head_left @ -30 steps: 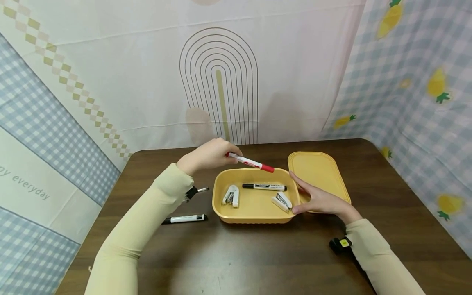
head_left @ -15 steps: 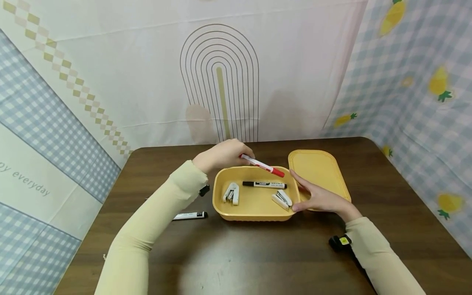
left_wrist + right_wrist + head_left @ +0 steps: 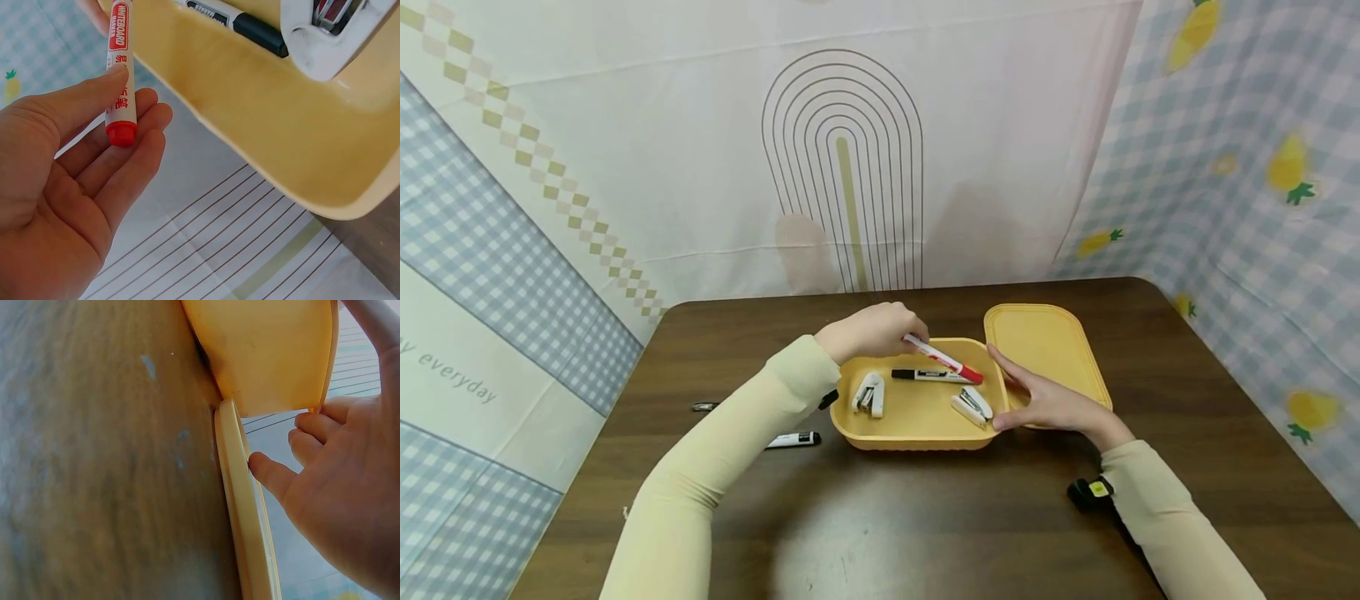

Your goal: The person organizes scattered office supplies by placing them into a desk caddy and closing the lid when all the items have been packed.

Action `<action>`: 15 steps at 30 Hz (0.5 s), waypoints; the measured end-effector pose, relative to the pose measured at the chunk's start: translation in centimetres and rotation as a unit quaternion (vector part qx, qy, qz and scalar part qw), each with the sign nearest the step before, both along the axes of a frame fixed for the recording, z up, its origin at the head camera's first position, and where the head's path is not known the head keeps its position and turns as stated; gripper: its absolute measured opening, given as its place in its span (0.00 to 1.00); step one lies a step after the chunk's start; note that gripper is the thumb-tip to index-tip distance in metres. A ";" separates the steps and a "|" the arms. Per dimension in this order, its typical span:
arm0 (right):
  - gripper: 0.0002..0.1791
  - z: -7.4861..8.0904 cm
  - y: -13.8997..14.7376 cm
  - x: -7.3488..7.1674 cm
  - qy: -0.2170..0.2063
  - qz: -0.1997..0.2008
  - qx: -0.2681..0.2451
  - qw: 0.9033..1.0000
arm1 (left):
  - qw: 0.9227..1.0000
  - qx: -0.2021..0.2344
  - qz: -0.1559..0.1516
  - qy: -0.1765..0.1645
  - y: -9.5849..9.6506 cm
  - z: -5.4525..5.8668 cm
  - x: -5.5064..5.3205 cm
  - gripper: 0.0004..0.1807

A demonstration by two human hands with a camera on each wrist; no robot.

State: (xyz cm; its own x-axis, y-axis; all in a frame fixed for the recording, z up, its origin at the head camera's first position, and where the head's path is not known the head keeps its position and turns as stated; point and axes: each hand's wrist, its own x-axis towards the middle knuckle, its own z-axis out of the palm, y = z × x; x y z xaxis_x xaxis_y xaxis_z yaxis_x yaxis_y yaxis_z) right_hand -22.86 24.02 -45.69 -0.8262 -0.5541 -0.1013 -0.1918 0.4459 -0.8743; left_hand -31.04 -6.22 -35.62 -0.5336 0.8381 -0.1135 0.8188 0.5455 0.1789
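Note:
My left hand [image 3: 880, 327] pinches a red-capped whiteboard marker [image 3: 942, 357] between thumb and fingers, above the yellow plastic box [image 3: 917, 423]. Its red cap slants down to the right, over a black marker [image 3: 925, 375] lying in the box. In the left wrist view, the thumb presses the red marker [image 3: 119, 87] near its red end plug. Two white staplers lie in the box, one stapler [image 3: 869, 395] at left and another stapler [image 3: 972, 406] at right. My right hand [image 3: 1052, 404] spans the box's right end, thumb and forefinger spread along the rim, other fingers loosely bent.
A yellow lid [image 3: 1052, 354] lies on the brown table right of the box, beneath my right hand. Left of the box are a black-and-white marker [image 3: 793, 439], partly behind my left sleeve, and a pen-like thing [image 3: 703, 407]. Patterned cloth [image 3: 842, 167] hangs behind the table.
My left hand has carried the red marker right and down, from above the box's back rim to over the black marker inside. My right hand keeps its place.

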 end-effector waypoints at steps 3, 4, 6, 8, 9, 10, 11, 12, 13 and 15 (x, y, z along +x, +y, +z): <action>0.64 0.0 0.0 0.0 0.002 0.001 -0.001 1.000 | 1.000 -0.004 0.001 -0.003 0.1 -0.3 0.1 0.10; 0.64 0.0 0.0 0.0 0.002 0.001 -0.002 1.000 | 1.000 -0.005 0.001 -0.004 0.2 -0.4 0.1 0.09; 0.64 -0.1 0.0 0.0 0.001 0.003 -0.004 1.000 | 1.000 -0.006 -0.001 -0.007 0.3 -0.6 0.2 0.09; 0.64 -0.1 0.1 0.0 0.000 0.004 -0.004 1.000 | 1.000 -0.006 -0.003 -0.008 0.4 -0.9 0.2 0.09; 0.64 -0.1 0.1 0.0 0.000 0.005 -0.002 1.000 | 1.000 -0.006 -0.003 -0.009 0.4 -1.0 0.3 0.09; 0.64 -0.1 0.1 0.0 0.000 0.005 -0.003 1.000 | 1.000 -0.006 -0.003 -0.009 0.5 -1.1 0.3 0.08; 0.64 -0.1 0.0 0.0 -0.001 0.005 -0.003 1.000 | 1.000 -0.007 -0.003 -0.009 0.5 -1.2 0.3 0.08; 0.64 -0.1 0.0 0.0 -0.001 0.006 -0.003 1.000 | 1.000 -0.008 -0.001 -0.011 0.5 -1.3 0.3 0.09; 0.64 -0.1 0.0 0.0 0.000 0.007 -0.003 1.000 | 1.000 -0.010 0.000 -0.013 0.6 -1.3 0.4 0.09; 0.64 -0.2 0.0 0.0 0.002 0.008 -0.003 1.000 | 1.000 -0.015 0.004 -0.016 0.7 -1.4 0.5 0.09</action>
